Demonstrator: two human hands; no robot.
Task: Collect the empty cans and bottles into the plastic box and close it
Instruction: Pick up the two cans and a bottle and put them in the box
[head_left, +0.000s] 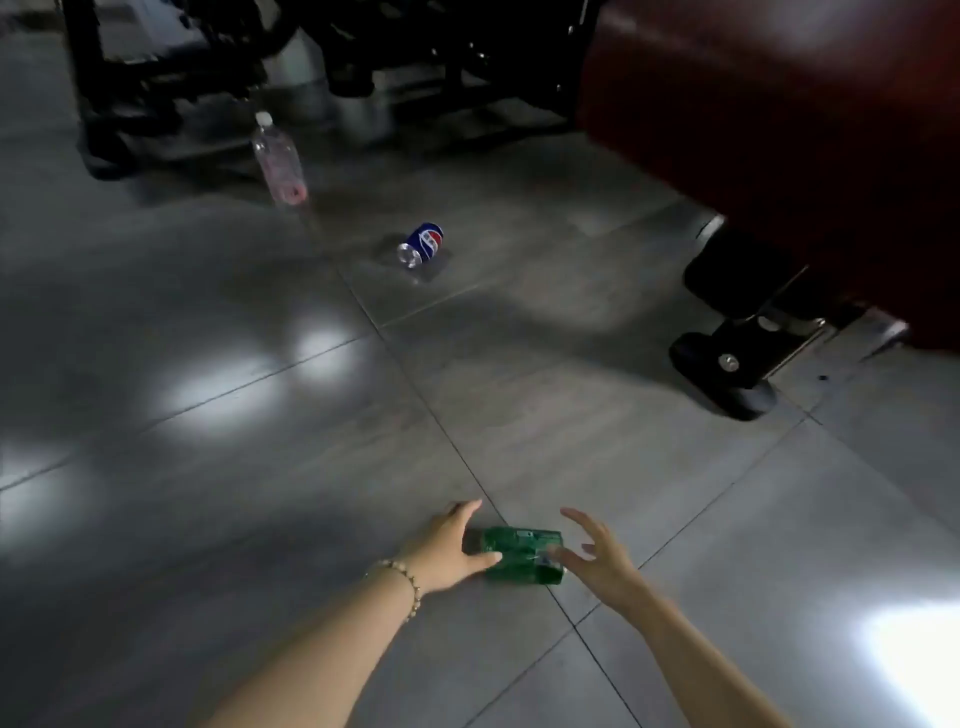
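A green can (522, 553) lies on its side on the grey tiled floor, low in the view. My left hand (451, 551) is at its left end, thumb touching the can, fingers spread. My right hand (597, 558) hovers at its right end with fingers apart, fingertips at or just off the can. Farther off, a blue can (423, 245) lies on its side in the middle of the floor. A clear plastic bottle (278, 158) with a white cap lies beyond it to the left. The plastic box is not in view.
A dark red sofa (789, 130) fills the upper right, and a black wheeled base (727, 358) stands under it. Black frame legs and equipment (156, 88) stand at the far left and centre. Bright light patches reflect off the tiles.
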